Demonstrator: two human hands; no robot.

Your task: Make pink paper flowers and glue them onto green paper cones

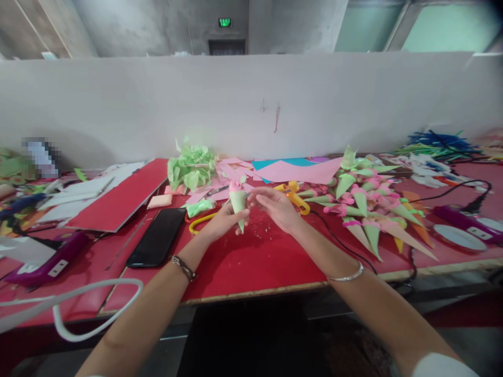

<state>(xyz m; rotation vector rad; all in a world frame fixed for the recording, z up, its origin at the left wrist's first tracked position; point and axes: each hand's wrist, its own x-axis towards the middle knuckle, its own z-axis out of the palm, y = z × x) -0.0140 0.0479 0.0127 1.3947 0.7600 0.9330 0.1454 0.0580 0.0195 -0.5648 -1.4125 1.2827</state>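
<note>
My left hand [227,220] is closed around a small pale green paper cone [237,201], held upright with its tip down and a pink top showing. Just to its right is my right hand [278,207], its fingers loosely bent and apart, with nothing visible in them. Behind that hand lies a yellow glue gun [297,198] with a black cord. A yellow-handled pair of scissors [200,224] is partly hidden by my left hand. On the right lies a pile of finished-looking green and pink paper cones [363,199].
A black phone [156,238] lies left of my left hand. Green crumpled paper [192,165] and pink sheets [298,172] lie at the back. A red board [121,193] is at left. Purple power strips [463,222] stand at both sides; a white partition [236,104] rises behind.
</note>
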